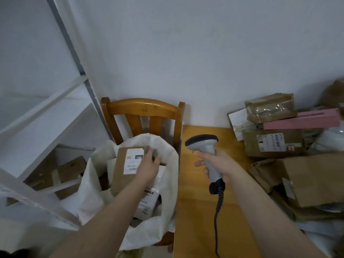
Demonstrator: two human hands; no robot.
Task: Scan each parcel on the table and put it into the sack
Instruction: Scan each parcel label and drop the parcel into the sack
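My left grip (149,165) rests on the cardboard parcel (120,175) in the sack (91,183); pinching or released, cannot tell. Parcel judged light and stiff; best held by its edges. My right grip (216,162) is clenched round the scanner (202,143).

A white sack (93,183) is seen at 7 o'clock, its brown parcel (119,170) white-labelled. The scanner (206,146) is coloured grey, dark-capped. A pink box (301,120) is noted at 3 o'clock. The table (195,211) is coloured honey-brown.

Fingertips of the left hand (149,164) motion-blurred; contact with the brown cardboard parcel (120,176) in the white woven sack (89,187) indeterminate. The parcel's white label (130,162) is partly covered, its print illegible. Dark coiled cable (215,231) of the grey handheld scanner (204,146) leaves the near edge. Right-hand pile of brown parcels (316,179) cropped.
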